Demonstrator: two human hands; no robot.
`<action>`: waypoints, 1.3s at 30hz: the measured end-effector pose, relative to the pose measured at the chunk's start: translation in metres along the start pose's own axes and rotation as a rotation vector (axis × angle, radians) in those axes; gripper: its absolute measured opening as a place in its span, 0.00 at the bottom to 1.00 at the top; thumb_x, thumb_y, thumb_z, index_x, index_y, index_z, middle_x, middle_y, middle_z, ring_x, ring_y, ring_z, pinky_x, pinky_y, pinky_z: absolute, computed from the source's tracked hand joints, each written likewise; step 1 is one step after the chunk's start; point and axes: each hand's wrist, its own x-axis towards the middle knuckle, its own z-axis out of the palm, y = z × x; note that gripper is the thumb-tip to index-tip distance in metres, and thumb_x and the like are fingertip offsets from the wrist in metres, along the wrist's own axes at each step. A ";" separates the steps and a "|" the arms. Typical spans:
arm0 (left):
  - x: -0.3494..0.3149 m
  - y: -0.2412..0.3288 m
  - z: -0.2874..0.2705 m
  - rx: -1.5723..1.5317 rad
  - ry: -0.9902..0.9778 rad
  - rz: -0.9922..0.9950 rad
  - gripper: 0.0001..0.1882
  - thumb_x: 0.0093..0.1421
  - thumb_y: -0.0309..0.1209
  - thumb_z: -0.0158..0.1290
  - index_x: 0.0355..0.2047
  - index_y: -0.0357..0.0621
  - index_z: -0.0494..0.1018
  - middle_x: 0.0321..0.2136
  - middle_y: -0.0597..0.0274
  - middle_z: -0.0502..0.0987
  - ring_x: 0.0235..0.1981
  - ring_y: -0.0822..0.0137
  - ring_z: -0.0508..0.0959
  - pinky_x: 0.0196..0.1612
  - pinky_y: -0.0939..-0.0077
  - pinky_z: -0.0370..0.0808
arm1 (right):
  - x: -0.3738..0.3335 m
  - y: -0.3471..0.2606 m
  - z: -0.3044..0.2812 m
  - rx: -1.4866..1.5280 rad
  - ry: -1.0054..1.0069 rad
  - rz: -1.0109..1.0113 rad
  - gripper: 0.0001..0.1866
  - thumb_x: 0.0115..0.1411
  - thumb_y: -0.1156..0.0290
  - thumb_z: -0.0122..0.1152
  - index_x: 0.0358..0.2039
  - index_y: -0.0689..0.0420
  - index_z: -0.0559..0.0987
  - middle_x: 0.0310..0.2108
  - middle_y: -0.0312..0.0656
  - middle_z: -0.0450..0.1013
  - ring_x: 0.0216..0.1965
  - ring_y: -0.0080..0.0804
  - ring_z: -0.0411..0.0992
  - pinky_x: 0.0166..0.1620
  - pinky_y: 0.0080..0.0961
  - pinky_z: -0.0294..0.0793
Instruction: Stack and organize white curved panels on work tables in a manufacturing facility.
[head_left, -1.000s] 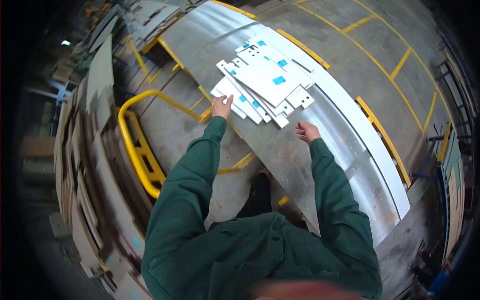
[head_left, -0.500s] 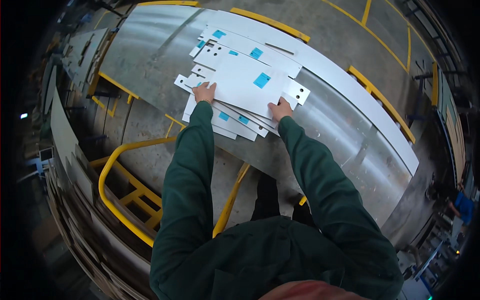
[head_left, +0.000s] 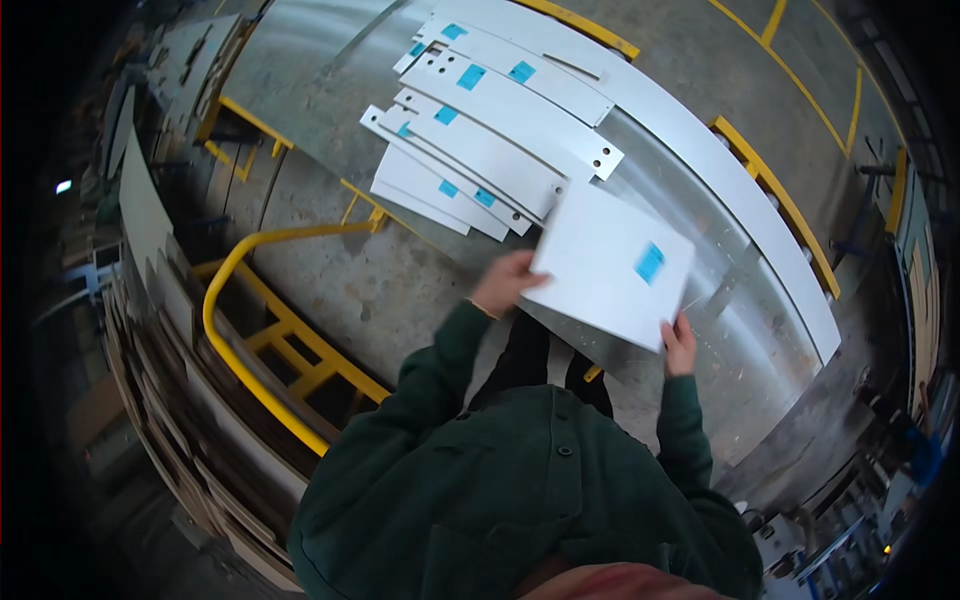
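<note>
A flat white panel (head_left: 600, 260) with a blue label (head_left: 650, 263) is held in both hands, tilted a little over the near side of the metal table. My left hand (head_left: 508, 283) grips its left edge, slightly blurred. At its lower right corner my right hand (head_left: 679, 345) is closed on the edge. Beyond it, to the left, lie several overlapping white panels (head_left: 530, 105) with blue labels, some with round holes at their ends. The held panel hides the right end of the nearer ones.
The shiny metal table (head_left: 740, 400) has yellow edge bars (head_left: 770, 200). A long white strip (head_left: 740, 190) runs along its far edge. A yellow tubular cart frame (head_left: 225, 300) stands left of me, beside upright sheets (head_left: 160, 370). Another person's blue sleeve (head_left: 928, 455) shows at far right.
Both hands have lifted the labelled panel off the pile and carried it right and toward me. The panels beneath it now show.
</note>
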 end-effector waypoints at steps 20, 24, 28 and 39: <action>0.009 -0.140 0.126 0.748 0.189 -0.011 0.17 0.47 0.35 0.49 0.37 0.41 0.66 0.36 0.51 0.63 0.40 0.53 0.65 0.43 0.66 0.63 | 0.093 -0.006 0.001 -0.829 0.202 -0.557 0.13 0.46 0.69 0.54 0.33 0.61 0.72 0.39 0.48 0.65 0.43 0.42 0.62 0.47 0.31 0.58; 0.006 -0.095 0.063 0.604 0.395 0.014 0.14 0.49 0.32 0.50 0.36 0.41 0.67 0.32 0.56 0.64 0.25 0.66 0.69 0.30 0.75 0.67 | 0.178 -0.060 0.151 -0.885 -0.076 -0.707 0.21 0.46 0.61 0.55 0.39 0.59 0.70 0.42 0.48 0.63 0.45 0.43 0.60 0.46 0.32 0.59; 0.007 -0.061 0.005 0.549 0.601 0.098 0.13 0.49 0.32 0.50 0.35 0.41 0.67 0.29 0.60 0.66 0.24 0.71 0.69 0.28 0.79 0.66 | 0.217 -0.074 0.241 -1.157 -0.204 -0.638 0.26 0.41 0.57 0.59 0.39 0.58 0.68 0.41 0.46 0.63 0.43 0.42 0.60 0.43 0.32 0.62; 0.064 -0.014 -0.082 0.527 1.085 0.292 0.23 0.48 0.36 0.52 0.41 0.35 0.62 0.38 0.50 0.62 0.34 0.63 0.67 0.35 0.76 0.66 | 0.189 -0.069 0.233 -0.972 -0.232 -0.584 0.27 0.38 0.58 0.62 0.36 0.62 0.69 0.32 0.44 0.63 0.36 0.39 0.64 0.38 0.27 0.64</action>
